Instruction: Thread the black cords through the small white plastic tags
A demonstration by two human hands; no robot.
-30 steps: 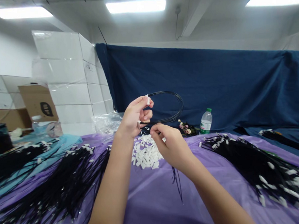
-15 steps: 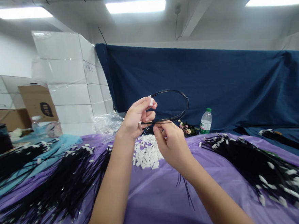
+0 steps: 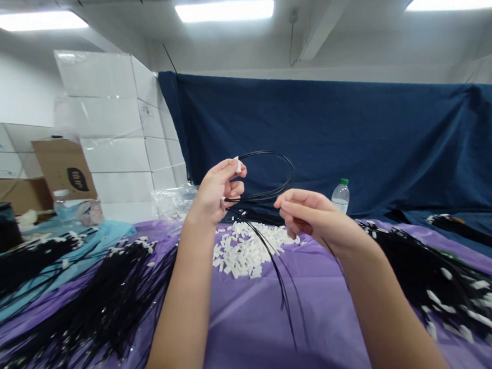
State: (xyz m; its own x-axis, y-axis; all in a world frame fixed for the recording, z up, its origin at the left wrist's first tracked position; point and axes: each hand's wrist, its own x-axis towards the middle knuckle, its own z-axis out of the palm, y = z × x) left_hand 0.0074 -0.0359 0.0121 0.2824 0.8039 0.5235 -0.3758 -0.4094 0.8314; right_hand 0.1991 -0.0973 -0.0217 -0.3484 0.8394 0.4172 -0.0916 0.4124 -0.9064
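Note:
My left hand is raised in the middle, closed on a bundle of thin black cords. A small white piece sits between its thumb and index finger, where one end of the cord loop meets it. The loop curves out to the right and comes back to the lower fingers. Loose cord ends hang below, over the purple cloth. Just right of the loop is my right hand, thumb and fingers pinched together. Whatever its fingertips may hold is too small to make out. Behind and below the hands lies a pile of white pieces.
Heaps of black cords with white tips lie at left and right on the purple cloth. A green-capped bottle stands behind my right hand. White boxes are stacked back left, beside a blue curtain.
My right hand has moved right, away from the cords near my left hand. My left hand has shifted slightly left with the loop, and the loose ends now hang free.

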